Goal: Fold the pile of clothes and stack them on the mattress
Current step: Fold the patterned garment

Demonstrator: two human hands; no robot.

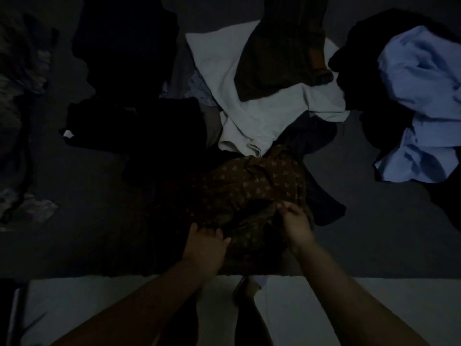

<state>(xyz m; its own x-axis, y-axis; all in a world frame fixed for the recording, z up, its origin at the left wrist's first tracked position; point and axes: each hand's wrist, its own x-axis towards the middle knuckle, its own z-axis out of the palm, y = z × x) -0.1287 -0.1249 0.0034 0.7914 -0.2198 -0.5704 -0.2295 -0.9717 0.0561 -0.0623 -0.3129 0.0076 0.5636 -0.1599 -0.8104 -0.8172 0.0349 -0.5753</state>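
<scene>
The scene is very dim. A brown patterned garment (239, 186) lies crumpled at the near edge of the dark mattress (374, 233). My left hand (204, 243) grips its near fold, and my right hand (295, 221) pinches the fabric just to the right. Behind it lie a white garment (262, 113), a dark brown garment (282, 51) on top of that, a light blue shirt (421, 106) at the right, and black clothes (134, 121) at the left.
A patterned greyish cloth (20, 101) lies along the far left. The pale floor (99, 305) shows below the mattress edge, with my legs and feet (247, 295) standing against it.
</scene>
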